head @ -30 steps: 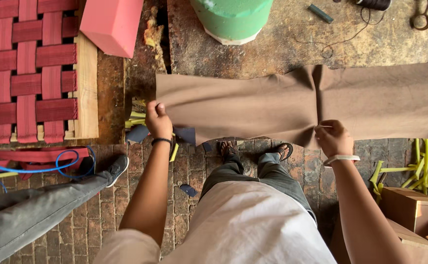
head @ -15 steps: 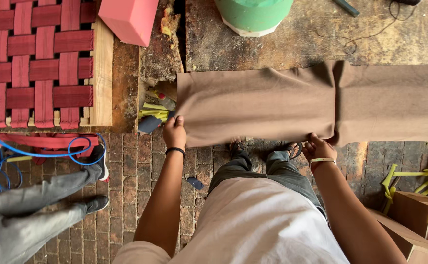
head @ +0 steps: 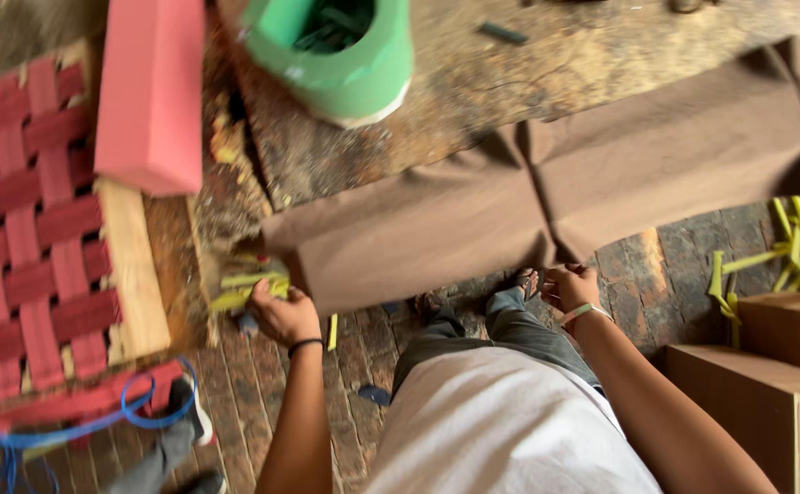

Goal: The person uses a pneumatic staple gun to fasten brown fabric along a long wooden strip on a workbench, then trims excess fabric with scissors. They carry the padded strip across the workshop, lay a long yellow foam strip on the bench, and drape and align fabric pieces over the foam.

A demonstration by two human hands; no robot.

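Brown cloth [head: 473,229] lies draped over the table [head: 528,101] edge. Left hand [head: 283,316] grip closed on its lower left corner; right hand [head: 572,285] grip pinched on the hanging lower edge near a fold.

The brown fabric sheet [head: 546,201] drapes over the near edge of the rough wooden workbench [head: 601,64], blocking passage there. A green plastic bucket [head: 340,55] stands near the bench's left corner. Bare benchtop lies open behind the fabric, right of the bucket.
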